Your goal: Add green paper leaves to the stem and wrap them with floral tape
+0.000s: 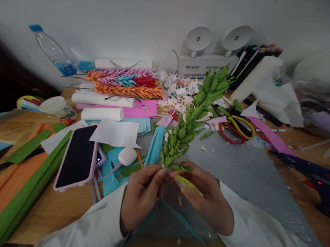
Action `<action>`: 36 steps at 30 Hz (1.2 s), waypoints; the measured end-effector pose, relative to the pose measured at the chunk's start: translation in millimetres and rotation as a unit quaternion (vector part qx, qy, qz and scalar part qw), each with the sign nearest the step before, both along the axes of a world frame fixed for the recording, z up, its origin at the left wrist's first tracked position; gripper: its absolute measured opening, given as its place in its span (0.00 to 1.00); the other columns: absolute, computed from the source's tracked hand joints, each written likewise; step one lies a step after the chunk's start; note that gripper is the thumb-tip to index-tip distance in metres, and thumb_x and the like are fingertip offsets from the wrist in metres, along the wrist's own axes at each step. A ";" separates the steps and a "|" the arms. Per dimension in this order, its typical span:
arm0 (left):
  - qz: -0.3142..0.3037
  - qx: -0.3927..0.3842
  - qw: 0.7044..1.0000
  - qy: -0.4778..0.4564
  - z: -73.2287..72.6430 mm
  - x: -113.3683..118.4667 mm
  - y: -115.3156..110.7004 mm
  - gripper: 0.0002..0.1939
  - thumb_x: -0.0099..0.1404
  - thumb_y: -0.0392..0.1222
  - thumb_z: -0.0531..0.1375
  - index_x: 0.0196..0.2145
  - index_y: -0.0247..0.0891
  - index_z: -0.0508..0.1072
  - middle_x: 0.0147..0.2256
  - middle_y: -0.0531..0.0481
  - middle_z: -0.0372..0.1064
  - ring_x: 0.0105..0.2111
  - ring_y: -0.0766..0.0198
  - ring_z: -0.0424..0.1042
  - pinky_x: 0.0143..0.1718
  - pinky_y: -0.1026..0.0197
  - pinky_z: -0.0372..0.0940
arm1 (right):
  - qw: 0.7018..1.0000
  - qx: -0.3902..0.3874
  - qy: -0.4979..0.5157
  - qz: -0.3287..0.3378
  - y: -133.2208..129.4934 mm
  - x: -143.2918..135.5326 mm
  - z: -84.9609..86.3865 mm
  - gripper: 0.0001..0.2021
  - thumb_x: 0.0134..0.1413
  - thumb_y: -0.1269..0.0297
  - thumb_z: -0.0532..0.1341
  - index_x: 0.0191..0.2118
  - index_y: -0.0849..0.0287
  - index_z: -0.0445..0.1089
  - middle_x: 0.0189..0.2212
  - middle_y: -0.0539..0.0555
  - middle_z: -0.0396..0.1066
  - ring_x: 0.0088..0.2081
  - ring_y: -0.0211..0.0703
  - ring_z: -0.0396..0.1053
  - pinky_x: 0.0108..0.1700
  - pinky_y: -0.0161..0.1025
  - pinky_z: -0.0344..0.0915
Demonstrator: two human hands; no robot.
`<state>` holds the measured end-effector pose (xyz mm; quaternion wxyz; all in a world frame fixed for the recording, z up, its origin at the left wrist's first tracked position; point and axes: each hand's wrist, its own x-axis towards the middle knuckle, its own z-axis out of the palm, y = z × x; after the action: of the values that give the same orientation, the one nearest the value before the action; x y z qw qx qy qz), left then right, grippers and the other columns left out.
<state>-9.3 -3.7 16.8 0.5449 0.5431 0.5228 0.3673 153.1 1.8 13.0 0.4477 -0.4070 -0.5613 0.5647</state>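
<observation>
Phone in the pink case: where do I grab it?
I'd grip the near end of the phone, coming from the person's side, thumb and fingers on its long edges. It lies screen up with that end by bare wood, while white paper overlaps its far right corner and a purple gadget crowds its right edge.

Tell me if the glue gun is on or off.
Apparently on: a small red light glows on the glue gun.
</observation>
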 end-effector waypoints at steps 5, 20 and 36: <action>0.016 -0.030 0.999 -0.033 1.1 2.7 1.7 0.17 0.68 0.51 0.52 0.28 0.36 0.67 0.16 0.58 0.58 0.13 0.74 0.52 0.15 0.68 0.48 | 0.996 -0.054 0.066 0.015 0.2 -0.1 -3.6 0.19 0.57 0.47 0.56 0.33 0.60 0.71 0.27 0.54 0.71 0.25 0.40 0.67 0.22 0.34 0.64; -0.019 -0.174 0.954 -0.245 0.9 -2.6 8.3 0.15 0.66 0.50 0.55 0.27 0.37 0.63 0.13 0.62 0.51 0.11 0.77 0.41 0.11 0.72 0.38 | 0.892 0.338 -0.300 0.024 3.8 13.3 -14.1 0.18 0.56 0.71 0.52 0.52 0.59 0.63 0.41 0.60 0.70 0.40 0.51 0.70 0.38 0.44 0.71; -0.136 -0.301 0.804 -0.495 0.9 -12.4 16.0 0.09 0.66 0.42 0.54 0.30 0.35 0.63 0.16 0.63 0.45 0.11 0.77 0.36 0.13 0.71 0.38 | 0.914 0.298 -0.270 0.055 10.2 16.1 -19.2 0.22 0.54 0.74 0.52 0.56 0.58 0.61 0.45 0.60 0.67 0.45 0.48 0.69 0.46 0.43 0.70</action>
<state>-21.7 12.4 17.7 0.9101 0.1612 0.1875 0.3325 169.2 12.0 -6.2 0.3479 -0.3598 -0.8247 0.2633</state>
